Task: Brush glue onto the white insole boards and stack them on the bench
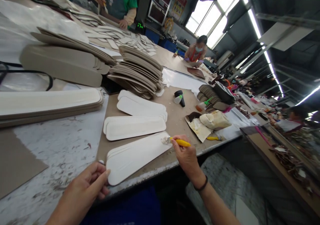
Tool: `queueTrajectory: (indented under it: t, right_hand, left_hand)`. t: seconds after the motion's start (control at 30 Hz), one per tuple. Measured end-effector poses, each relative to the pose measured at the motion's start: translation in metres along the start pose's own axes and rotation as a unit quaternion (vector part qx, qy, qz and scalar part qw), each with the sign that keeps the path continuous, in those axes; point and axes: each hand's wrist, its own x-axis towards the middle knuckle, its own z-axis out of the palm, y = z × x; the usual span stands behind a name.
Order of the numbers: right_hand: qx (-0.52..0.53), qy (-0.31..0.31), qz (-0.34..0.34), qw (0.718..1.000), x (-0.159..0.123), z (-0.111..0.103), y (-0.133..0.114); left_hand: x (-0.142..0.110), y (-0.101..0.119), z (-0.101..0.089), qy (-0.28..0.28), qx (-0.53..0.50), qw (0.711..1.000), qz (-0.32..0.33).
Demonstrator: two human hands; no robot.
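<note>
Fluorescent tubes and a slanting window light a crowded workshop, where a paper-lined desk [62,141] runs off toward other workers. From the head view, three low groups of pale strips lie on a brown sheet [182,123], which probably keeps mess off the surface beneath. Bristles of a yellow-handled brush [183,143] touch the right end of the nearest strips [136,160] — these are fanned, seemingly so that each one shows a margin.

The right hand [186,156] pinches the brush between thumb and fingers, low on its handle, which looks like a grip for close control. At the opposite end, the left hand [87,185] has its fingers half curled and its thumb at the rounded corner, perhaps to steady the fan; whether it pinches or merely presses, I cannot tell. Just behind sit the middle strips [135,128] and the far strips [141,106], with tall grey-brown stacks [140,71] beyond, presumably within reach as stock. A crusted cloth [215,120] (stiff-looking, that one) lies to the right, beside a spare brush [213,138].

As for writing, the red poster [178,5] and the green display [140,25] are too small to read — and I can make out no brand.
</note>
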Motion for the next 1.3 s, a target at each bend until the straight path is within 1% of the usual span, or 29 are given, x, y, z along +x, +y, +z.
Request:
queueTrajectory:
  t: [0.1,0.2,0.27,0.37,0.43,0.5,0.57,0.63,0.67,0.73,0.77,0.83,0.93,1.0,1.07,1.1,1.2,1.3]
  right_hand:
    - [-0.023,-0.004,-0.037,0.999,-0.002,-0.004,-0.001]
    - [-0.062,-0.012,-0.083,0.995,-0.011,0.0,-0.007]
    - [-0.074,-0.018,-0.108,0.991,-0.019,0.005,-0.015]
    - [-0.04,-0.044,-0.124,0.991,-0.027,0.006,-0.028]
    - [-0.018,-0.048,-0.129,0.99,-0.027,0.003,-0.032]
    - [-0.035,-0.035,-0.136,0.99,-0.025,-0.001,-0.03]
    - [-0.077,-0.022,-0.147,0.986,-0.024,0.0,-0.025]
    - [-0.098,-0.032,-0.158,0.982,-0.026,0.004,-0.025]
    - [-0.089,-0.043,-0.161,0.982,-0.029,0.008,-0.029]
    - [-0.029,-0.073,-0.152,0.985,-0.035,0.015,-0.044]
    - [0.019,-0.086,-0.137,0.987,-0.038,0.018,-0.054]
    - [0.13,-0.087,-0.097,0.983,-0.043,0.025,-0.075]
    - [0.276,-0.069,-0.012,0.959,-0.044,0.034,-0.098]
    - [0.33,-0.077,0.048,0.94,-0.042,0.042,-0.101]
    - [0.339,-0.085,0.086,0.933,-0.04,0.049,-0.097]
    - [0.328,-0.083,0.09,0.937,-0.039,0.051,-0.093]
    - [0.259,-0.059,0.053,0.963,-0.036,0.052,-0.077]
    - [0.182,-0.019,-0.001,0.983,-0.03,0.043,-0.06]
  left_hand:
    - [0.001,-0.001,0.001,0.013,-0.014,1.0,0.001]
    - [0.003,-0.005,-0.001,-0.002,-0.018,1.0,-0.007]
    - [0.003,-0.007,-0.001,-0.013,-0.017,1.0,-0.011]
    - [0.002,-0.006,-0.001,-0.009,-0.021,1.0,-0.014]
    - [0.001,-0.005,-0.001,-0.001,-0.023,1.0,-0.016]
    - [0.001,-0.006,-0.001,-0.003,-0.019,1.0,-0.019]
    - [0.003,-0.009,-0.002,-0.018,-0.017,0.999,-0.022]
    - [0.004,-0.012,-0.004,-0.029,-0.018,0.999,-0.023]
    - [0.005,-0.012,-0.004,-0.031,-0.021,0.999,-0.023]
    - [0.005,-0.012,-0.005,-0.036,-0.028,0.999,-0.024]
    - [0.005,-0.011,-0.005,-0.036,-0.028,0.999,-0.024]
    - [0.003,-0.007,-0.005,-0.038,-0.021,0.999,-0.024]
    - [0.001,0.002,-0.003,-0.046,-0.009,0.999,-0.021]
    - [0.0,0.008,-0.002,-0.052,-0.004,0.998,-0.022]
    - [-0.002,0.013,-0.001,-0.048,0.001,0.999,-0.023]
    - [-0.003,0.016,0.0,-0.042,0.002,0.999,-0.022]
    - [-0.006,0.02,0.001,-0.026,0.005,0.999,-0.028]
    - [-0.005,0.02,0.002,-0.021,-0.002,0.999,-0.036]
